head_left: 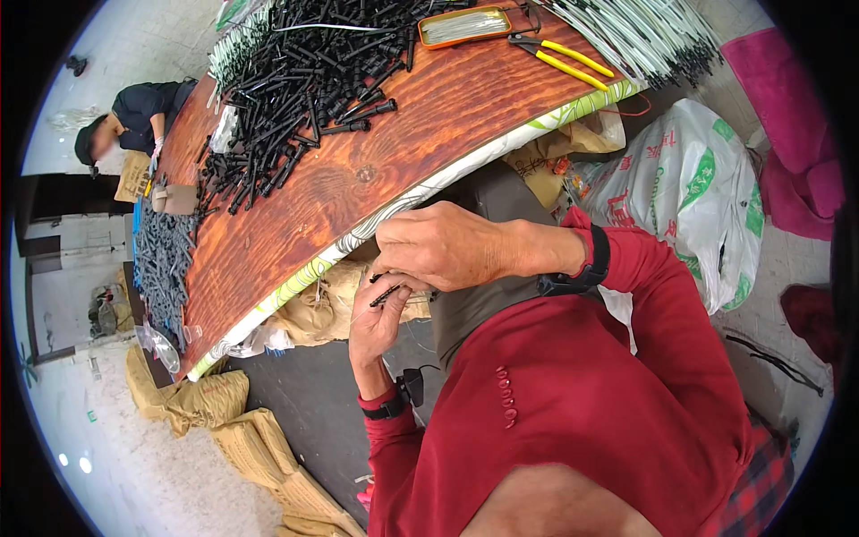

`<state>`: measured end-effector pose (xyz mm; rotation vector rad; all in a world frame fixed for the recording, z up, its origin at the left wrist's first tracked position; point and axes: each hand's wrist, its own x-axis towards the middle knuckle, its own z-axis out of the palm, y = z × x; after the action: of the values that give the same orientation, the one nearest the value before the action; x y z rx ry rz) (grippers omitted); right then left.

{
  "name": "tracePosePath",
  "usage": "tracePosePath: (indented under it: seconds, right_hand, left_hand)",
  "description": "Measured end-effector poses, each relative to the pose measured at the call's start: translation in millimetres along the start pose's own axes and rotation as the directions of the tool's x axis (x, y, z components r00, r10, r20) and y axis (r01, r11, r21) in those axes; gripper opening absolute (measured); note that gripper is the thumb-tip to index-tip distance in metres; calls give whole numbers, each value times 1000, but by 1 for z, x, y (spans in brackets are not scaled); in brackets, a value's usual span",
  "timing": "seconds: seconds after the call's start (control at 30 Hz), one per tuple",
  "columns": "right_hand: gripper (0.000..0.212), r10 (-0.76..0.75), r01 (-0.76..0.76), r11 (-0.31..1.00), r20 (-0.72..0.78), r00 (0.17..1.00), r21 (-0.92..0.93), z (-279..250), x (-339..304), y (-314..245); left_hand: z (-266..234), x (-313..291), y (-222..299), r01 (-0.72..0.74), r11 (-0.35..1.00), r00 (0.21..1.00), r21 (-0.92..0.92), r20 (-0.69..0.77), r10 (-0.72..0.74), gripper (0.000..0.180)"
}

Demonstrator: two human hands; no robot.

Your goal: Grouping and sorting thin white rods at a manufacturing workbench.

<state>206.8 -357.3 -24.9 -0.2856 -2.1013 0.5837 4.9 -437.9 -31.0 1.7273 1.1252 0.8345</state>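
Observation:
In front of my body, just off the edge of the wooden table (362, 174), both hands meet. My left hand (374, 329) is closed, pinching a small dark part (385, 295) between thumb and fingers. A fine pale strand seems to run beside it. Over the fingers of the left hand lies my right hand (443, 246), its fingers bent and pressed together; whatever they grip is hidden behind the hand. Nearest on the table is a heap of black plastic tube-like parts (309, 94).
Yellow-handled pliers (568, 64) lie beside an orange-rimmed tray (465, 29) of thin pale pieces. White rods with black ends (644, 40) spread at the right; grey parts (164, 255) are heaped at the left. A white bag (689, 197) stands at right. Another person (143, 112) works across the table.

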Motion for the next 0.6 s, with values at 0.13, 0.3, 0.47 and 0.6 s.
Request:
tracePosePath:
  seconds: [0.13,0.3,0.47,0.6]
  right_hand:
    - [18,-29,30,999,23,999,-19,-4,1,1]
    - [18,-45,42,997,48,998,64,-7,2,7]
    - [16,46,-43,998,-48,998,47,-3,-6,4]
    - [16,62,-65,997,-68,996,-38,-12,-4,1]
  left_hand:
    - [1,-2,-6,-44,994,998,102,-49,49,18]
    - [3,8,12,-42,999,999,27,22,42,17]
    - [9,11,18,-26,988,999,155,-32,31,16]
    - [15,22,17,-90,981,987,173,-119,112,15]
